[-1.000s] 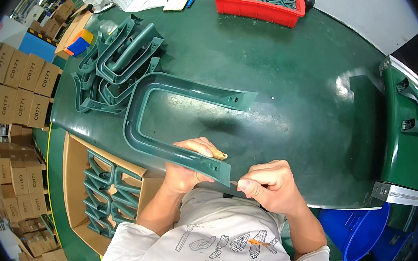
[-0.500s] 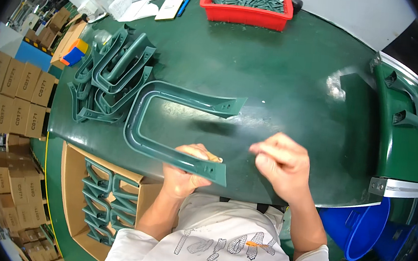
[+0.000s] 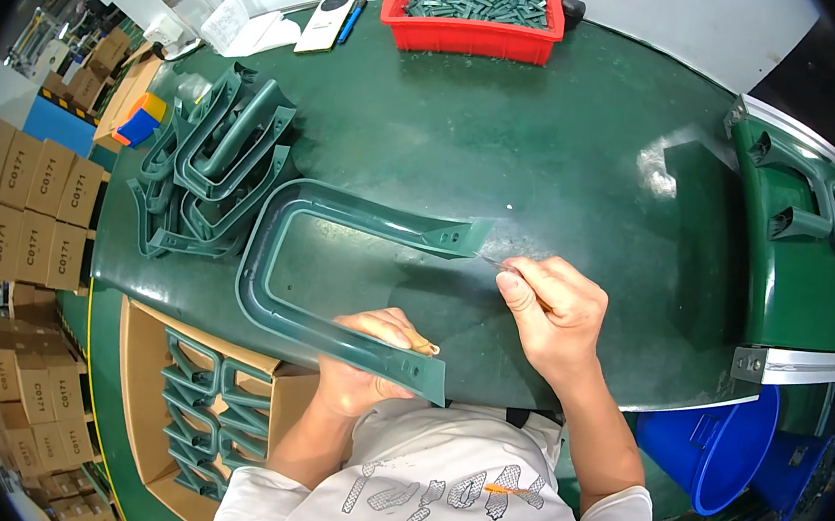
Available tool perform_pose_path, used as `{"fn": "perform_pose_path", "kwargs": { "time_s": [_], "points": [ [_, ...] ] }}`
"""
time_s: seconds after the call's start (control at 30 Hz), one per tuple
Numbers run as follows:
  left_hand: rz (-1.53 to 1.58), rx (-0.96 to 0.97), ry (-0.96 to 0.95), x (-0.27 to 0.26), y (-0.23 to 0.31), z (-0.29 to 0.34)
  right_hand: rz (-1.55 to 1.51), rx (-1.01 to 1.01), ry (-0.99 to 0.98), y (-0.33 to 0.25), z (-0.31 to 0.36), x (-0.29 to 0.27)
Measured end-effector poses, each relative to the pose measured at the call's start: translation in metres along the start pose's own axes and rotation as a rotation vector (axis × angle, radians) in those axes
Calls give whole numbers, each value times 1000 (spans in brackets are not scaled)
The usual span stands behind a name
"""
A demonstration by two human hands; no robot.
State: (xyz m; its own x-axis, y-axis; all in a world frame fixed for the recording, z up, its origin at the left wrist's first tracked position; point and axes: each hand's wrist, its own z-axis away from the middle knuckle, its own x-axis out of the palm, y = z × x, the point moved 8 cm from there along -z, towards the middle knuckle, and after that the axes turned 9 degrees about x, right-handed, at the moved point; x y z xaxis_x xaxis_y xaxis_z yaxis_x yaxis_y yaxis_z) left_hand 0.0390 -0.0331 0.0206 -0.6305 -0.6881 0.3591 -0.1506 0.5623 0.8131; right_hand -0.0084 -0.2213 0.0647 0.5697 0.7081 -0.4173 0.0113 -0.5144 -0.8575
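A green U-shaped plastic handle point(image 3: 255, 257) lies sideways in front of me, its two arms pointing right. My left hand point(image 3: 364, 356) is closed around its near arm. A tan, tube-like piece point(image 3: 423, 346) shows at those fingers; its kind is unclear. My right hand point(image 3: 561, 315) pinches a thin, dark, pointed strip point(image 3: 494, 262), perhaps a small blade. Its tip is at or very near the end of the handle's far arm. Most of the strip is hidden by the fingers.
Similar green handles point(image 3: 238, 143) are heaped at left on the green table point(image 3: 550, 133). An open carton point(image 3: 139, 384) of handles stands below. At the back is a red bin point(image 3: 469, 39) of small green pieces. A green panel point(image 3: 807, 288) with metal rails stands right, above a blue bin point(image 3: 711, 450).
My right hand has moved slightly left, bringing the thin strip to the end of the far arm. The handle's far arm sits a little lower in view, nearer me.
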Motion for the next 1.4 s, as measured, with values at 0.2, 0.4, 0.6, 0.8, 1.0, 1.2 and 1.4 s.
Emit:
{"fn": "perform_pose_path", "kwargs": {
  "time_s": [0.2, 0.4, 0.6, 0.8, 1.0, 1.2, 1.4],
  "points": [
    [89, -24, 45, 4, -3, 5, 80, -56, 30, -3, 2, -1],
    [137, -4, 5, 8, -3, 12, 111, -121, 177, -3, -3, -11],
    [75, -22, -60, 11, 1, 18, -343, 435, -30, 47, -15, -14],
    [140, 10, -32, 2, 0, 15, -710, 653, -441, 37, 8, 13],
    [133, 3, -24, 3, 2, 14, -694, 637, -477, 36, 10, 18],
    [145, 3, -22, 2, 2, 15, -663, 629, -453, 36, 8, 16],
    [143, -15, -37, 2, 0, 15, -665, 619, -474, 35, 10, 17]
  ]
}}
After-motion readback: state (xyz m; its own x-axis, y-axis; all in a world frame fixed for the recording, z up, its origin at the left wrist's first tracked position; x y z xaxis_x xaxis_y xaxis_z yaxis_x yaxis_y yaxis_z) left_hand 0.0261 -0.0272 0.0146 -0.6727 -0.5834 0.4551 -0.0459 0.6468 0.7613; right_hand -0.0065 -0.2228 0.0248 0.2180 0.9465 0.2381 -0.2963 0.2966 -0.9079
